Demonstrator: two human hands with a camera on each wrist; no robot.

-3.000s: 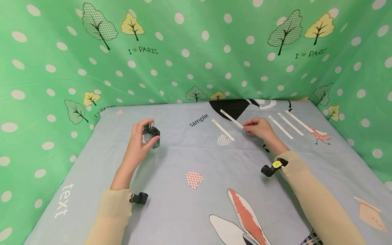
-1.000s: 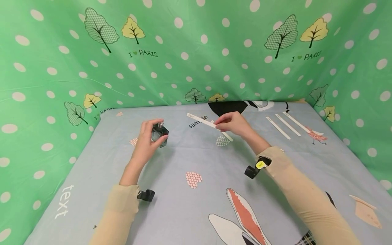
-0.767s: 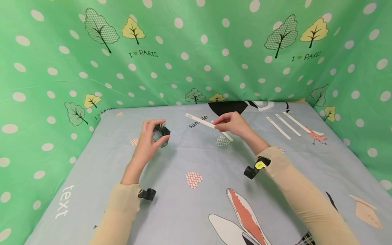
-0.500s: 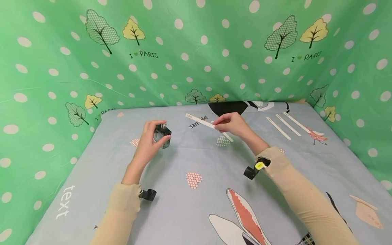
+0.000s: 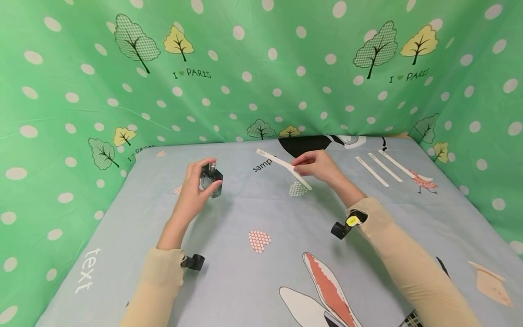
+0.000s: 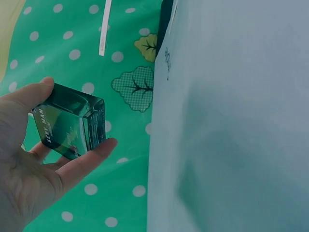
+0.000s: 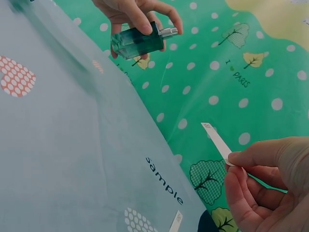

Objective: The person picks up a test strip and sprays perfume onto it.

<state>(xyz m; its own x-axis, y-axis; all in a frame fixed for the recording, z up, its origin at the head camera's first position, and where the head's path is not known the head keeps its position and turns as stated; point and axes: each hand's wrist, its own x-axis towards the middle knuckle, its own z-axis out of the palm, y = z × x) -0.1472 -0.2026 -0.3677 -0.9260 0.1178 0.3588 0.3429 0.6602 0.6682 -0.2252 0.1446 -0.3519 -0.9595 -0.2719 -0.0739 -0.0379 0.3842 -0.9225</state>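
Note:
My left hand [image 5: 194, 193] holds a dark green glass perfume bottle [image 5: 217, 175] upright above the cloth, a finger on the silver spray nozzle and the thumb on its side. Lettering shows on the glass bottle [image 6: 72, 121] in the left wrist view. Between thumb and fingertips, my right hand [image 5: 320, 165] pinches one end of a white paper test strip [image 5: 271, 156]; the far end, with small print, points toward the bottle with a gap between. A second white strip [image 5: 301, 180] lies on the cloth just beneath and is partly overlapped by the held strip.
Three more white strips [image 5: 372, 171] lie side by side at the back right. The table has a blue-grey printed cloth [image 5: 229, 281]. A green dotted curtain [image 5: 229, 104] hangs behind it.
My right hand has lifted a strip from the cloth and carried it left toward the bottle, then drawn back slightly right. The left hand shifted right, then a little back left.

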